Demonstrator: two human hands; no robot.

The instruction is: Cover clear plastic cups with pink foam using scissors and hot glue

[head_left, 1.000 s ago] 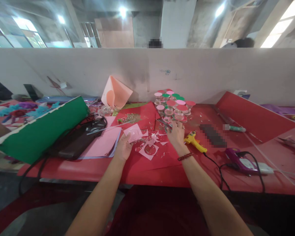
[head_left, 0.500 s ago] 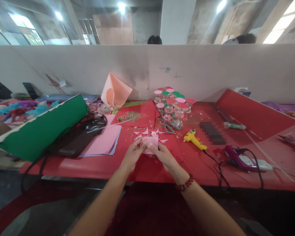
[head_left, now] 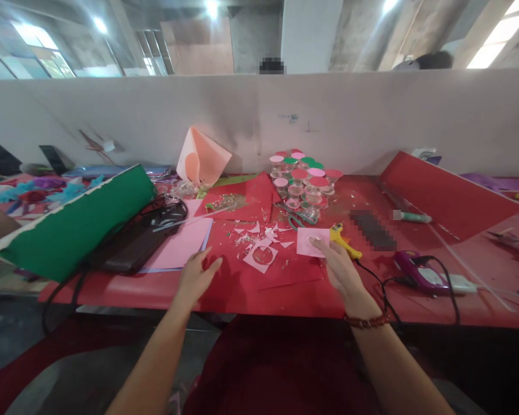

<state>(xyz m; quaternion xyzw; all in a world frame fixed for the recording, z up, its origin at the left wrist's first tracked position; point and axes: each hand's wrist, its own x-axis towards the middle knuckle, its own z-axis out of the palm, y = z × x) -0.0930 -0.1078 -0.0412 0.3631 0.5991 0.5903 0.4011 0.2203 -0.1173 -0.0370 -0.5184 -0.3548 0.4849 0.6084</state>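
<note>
My right hand (head_left: 339, 265) lies flat on the red table (head_left: 285, 288), fingers stretched, its fingertips on a small pink paper square (head_left: 310, 241) beside the yellow glue gun (head_left: 341, 239). My left hand (head_left: 196, 275) rests open at the table's near edge, holding nothing, next to a large pink sheet (head_left: 179, 246). Between the hands lies a pink scrap with a round hole cut out (head_left: 262, 255), among several small pink offcuts. Green-handled scissors (head_left: 294, 218) lie just beyond them.
A cluster of small clear cups with pink, red and green lids (head_left: 305, 178) stands at the back. A green roll (head_left: 69, 225) and a black bag (head_left: 138, 236) fill the left. A purple device with cables (head_left: 419, 274) lies at right, under a red board (head_left: 441, 196).
Both hands held the pink square together at the centre; now they have parted. The right hand has set the square down near the glue gun, the left has drawn back empty.
</note>
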